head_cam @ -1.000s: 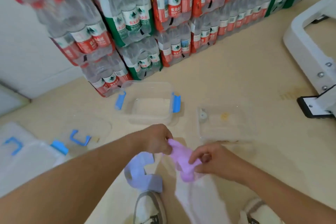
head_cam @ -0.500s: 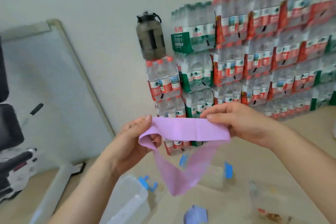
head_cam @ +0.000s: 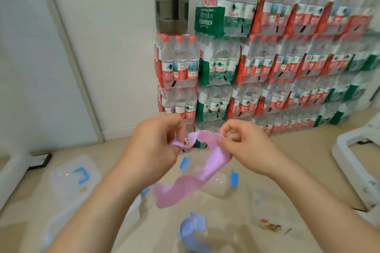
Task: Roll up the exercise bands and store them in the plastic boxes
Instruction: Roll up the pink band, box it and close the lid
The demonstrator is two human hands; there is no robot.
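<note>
We see both hands raised in front of us, close together, with a soft pink rubber exercise band (head_cam: pixel 205 170) held between them. The left hand (head_cam: pixel 156 146) has its fingers (head_cam: pixel 176 127) curled tight, pinching one crumpled end of the band against the thumb. The right hand (head_cam: pixel 246 150) has its fingers (head_cam: pixel 228 129) bent in a narrow pinch on the band's upper edge, just beside the left fingers. Between the two grips the band bunches into a short arch; from the right fingers the rest hangs down and to the left as a loose, twisted loop, clear of the floor.

Straight below the fingers a clear plastic box with blue side clips (head_cam: pixel 222 188) sits open on the beige floor (head_cam: pixel 298 160), partly behind the hanging loop. Nearer to us, below that box, a pale blue-violet exercise band (head_cam: pixel 193 230) lies loosely folded on the floor. Down and to the left of the left fingers lies a clear plastic lid with a blue clip (head_cam: pixel 72 178).

Beyond the fingers, shrink-wrapped packs of water bottles (head_cam: pixel 267 68) are stacked against the wall, and a dark smoky drinking jug (head_cam: pixel 171 2) stands on the leftmost stack, high above the left fingers.
</note>
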